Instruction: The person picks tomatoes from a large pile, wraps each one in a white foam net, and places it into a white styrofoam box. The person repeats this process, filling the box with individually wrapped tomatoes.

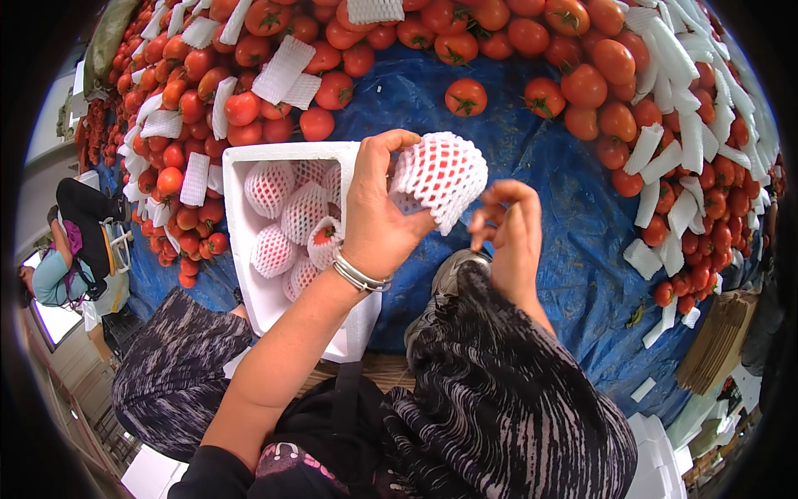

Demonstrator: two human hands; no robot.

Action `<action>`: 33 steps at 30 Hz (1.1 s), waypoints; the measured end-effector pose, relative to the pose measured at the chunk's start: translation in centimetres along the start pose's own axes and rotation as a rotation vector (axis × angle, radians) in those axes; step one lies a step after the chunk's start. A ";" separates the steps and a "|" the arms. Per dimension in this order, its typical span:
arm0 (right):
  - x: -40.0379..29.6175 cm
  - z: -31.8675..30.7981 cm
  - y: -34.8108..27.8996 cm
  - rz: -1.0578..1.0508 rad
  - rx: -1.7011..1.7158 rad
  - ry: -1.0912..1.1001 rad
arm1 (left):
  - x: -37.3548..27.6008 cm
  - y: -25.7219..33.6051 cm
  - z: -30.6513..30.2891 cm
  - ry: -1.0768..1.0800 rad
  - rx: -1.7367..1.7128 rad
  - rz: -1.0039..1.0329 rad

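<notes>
My left hand [389, 209] grips a tomato in a white foam net sleeve [444, 171], its red skin showing through the mesh. Just to the right of it, my right hand [511, 231] holds nothing; its fingers are curled and apart, slightly blurred. Below and left of the held tomato stands a white polystyrene box [232, 206]. Several netted tomatoes [303, 212] lie in its far part. One of them [324, 236] shows its green stem end through the sleeve's opening. My left forearm crosses the box's right side and hides some of the contents.
A blue tarp [580, 249] covers the floor. Heaped tomatoes [193, 93] with loose foam sleeves [283, 68] lie at left, and more [614, 81] at right. A single tomato [466, 97] sits ahead. Flattened cardboard [717, 343] is at right. Another person [68, 262] sits far left.
</notes>
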State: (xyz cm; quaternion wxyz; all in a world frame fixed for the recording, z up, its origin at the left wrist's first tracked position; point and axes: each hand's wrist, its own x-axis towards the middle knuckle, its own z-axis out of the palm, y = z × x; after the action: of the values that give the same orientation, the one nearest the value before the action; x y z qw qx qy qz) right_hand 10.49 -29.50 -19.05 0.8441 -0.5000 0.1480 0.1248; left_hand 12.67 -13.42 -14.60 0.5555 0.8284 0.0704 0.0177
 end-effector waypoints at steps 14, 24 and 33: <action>2.1 3.9 -2.9 -0.427 -0.651 -0.332 | -1.5 -1.6 -3.4 0.028 -0.048 0.080; 2.0 5.5 -2.6 -0.006 -0.120 -0.223 | -1.6 -2.1 -4.5 0.077 -0.038 0.175; 2.1 11.4 -3.4 0.050 -0.164 -0.535 | -0.5 3.0 -13.2 -0.297 -0.417 -0.362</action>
State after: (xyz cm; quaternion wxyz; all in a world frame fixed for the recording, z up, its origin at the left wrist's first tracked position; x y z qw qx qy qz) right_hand 15.03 -20.90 -11.89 0.8066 -0.5120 -0.0784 0.2847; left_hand 11.08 -2.47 -6.77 0.7115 0.6643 0.1297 -0.1888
